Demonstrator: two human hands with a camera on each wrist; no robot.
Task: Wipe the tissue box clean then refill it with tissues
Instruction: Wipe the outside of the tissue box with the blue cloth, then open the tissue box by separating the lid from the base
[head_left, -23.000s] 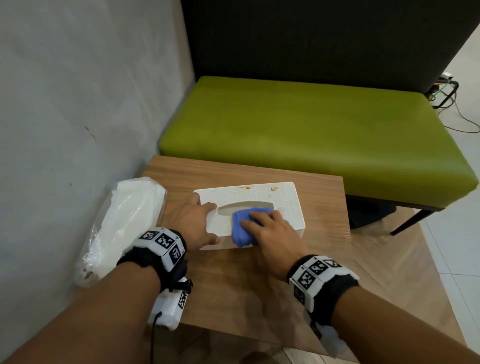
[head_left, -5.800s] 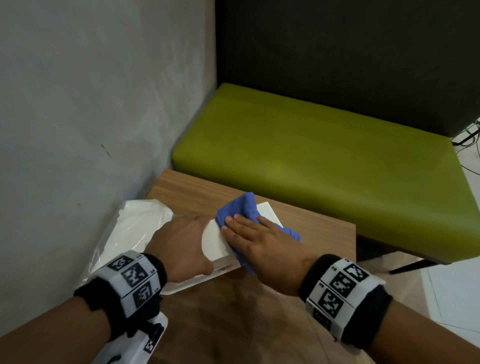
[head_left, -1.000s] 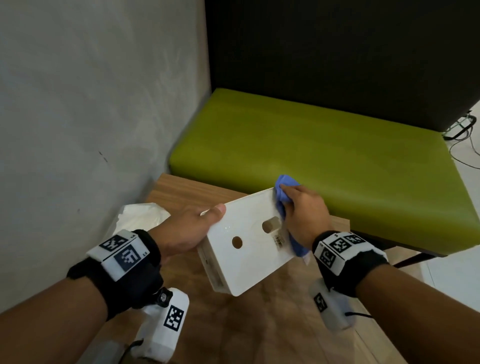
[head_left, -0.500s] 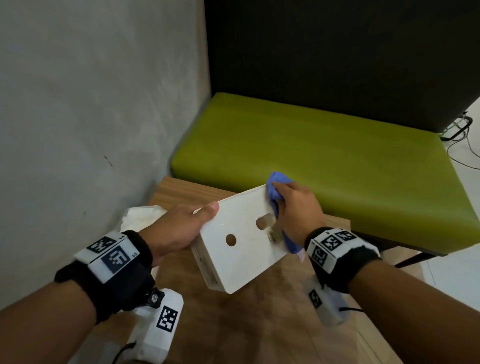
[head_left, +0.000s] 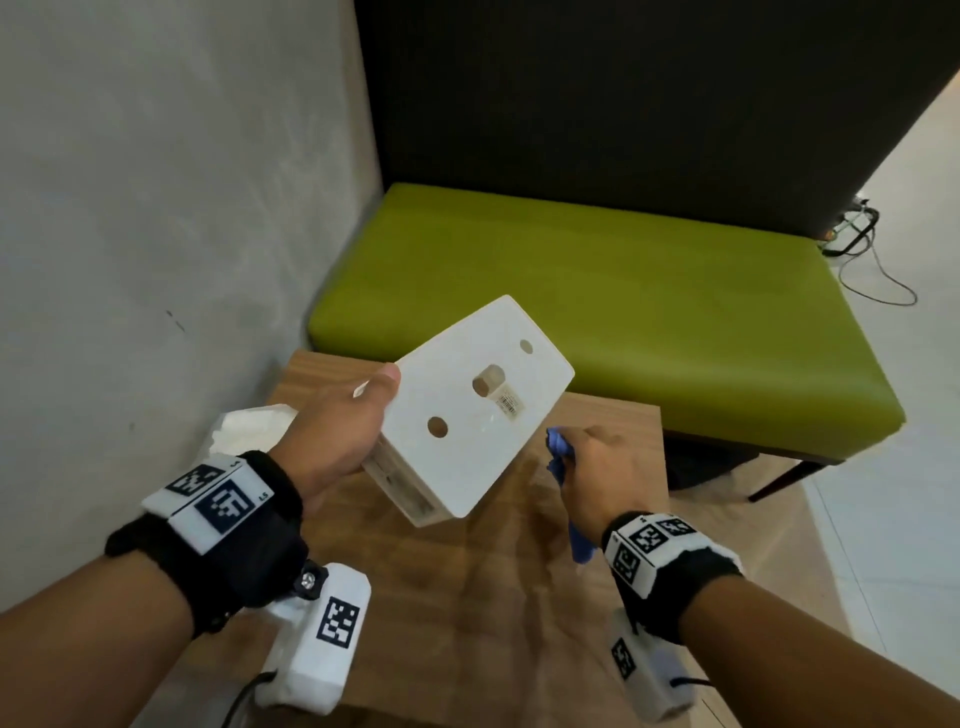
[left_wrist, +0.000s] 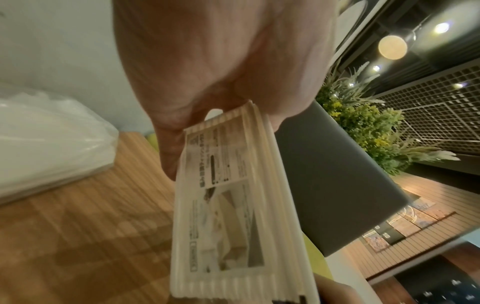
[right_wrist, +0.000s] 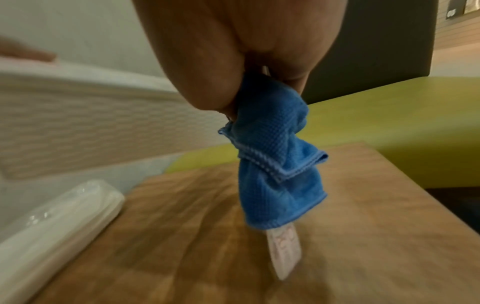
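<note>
My left hand (head_left: 337, 431) grips the white tissue box (head_left: 478, 405) by its left side and holds it tilted in the air above the wooden table (head_left: 467, 597). The box's flat underside, with round holes and a small barcode sticker, faces me. In the left wrist view the box's ribbed end with a printed label (left_wrist: 228, 205) fills the middle, under my left hand (left_wrist: 207, 82). My right hand (head_left: 597, 467) hangs just right of the box and clutches a bunched blue cloth (head_left: 558, 457); the cloth (right_wrist: 275, 160) dangles over the table, clear of the box.
A plastic-wrapped pack of white tissues (head_left: 249, 426) lies on the table's left side by the grey wall; it also shows as the pack (right_wrist: 52, 226) in the right wrist view. A green padded bench (head_left: 623, 291) stands beyond the table. The table's right edge drops to the floor.
My right hand with the cloth has come off the box's far edge and dropped to its right side. The left hand has raised and turned the box a little.
</note>
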